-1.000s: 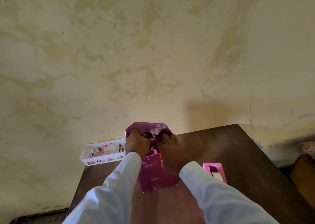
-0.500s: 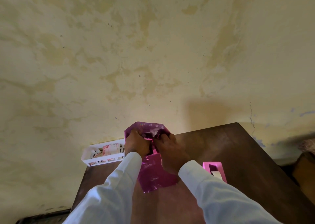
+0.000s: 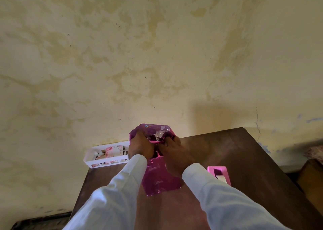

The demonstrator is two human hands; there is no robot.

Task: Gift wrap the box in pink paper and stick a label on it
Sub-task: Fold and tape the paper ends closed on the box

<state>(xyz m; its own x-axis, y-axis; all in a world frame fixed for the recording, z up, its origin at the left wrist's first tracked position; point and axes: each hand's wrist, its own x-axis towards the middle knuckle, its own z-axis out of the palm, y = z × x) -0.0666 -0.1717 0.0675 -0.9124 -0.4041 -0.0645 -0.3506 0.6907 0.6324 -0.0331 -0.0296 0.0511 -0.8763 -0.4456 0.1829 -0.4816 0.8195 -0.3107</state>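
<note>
Head view: a dark wooden bench [image 3: 227, 151] stands against a blotchy, stained yellow wall [image 3: 157, 54]. Mid-bench lies the box [image 3: 162, 182] in pink paper [image 3: 157, 133]. The left hand [image 3: 139, 147] and right hand [image 3: 176, 156], close together, pinch the paper's far folds. A white basket [image 3: 108, 161] sits at the far-left corner, with a pink tape dispenser [image 3: 219, 174] on the right.

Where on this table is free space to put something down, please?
The widest bare patch of the table lies right of the pink-wrapped box, between the far edge and the pink tape dispenser. A narrow strip lies nearer than the white basket. The middle is crowded: left hand and right hand grip the box.
</note>
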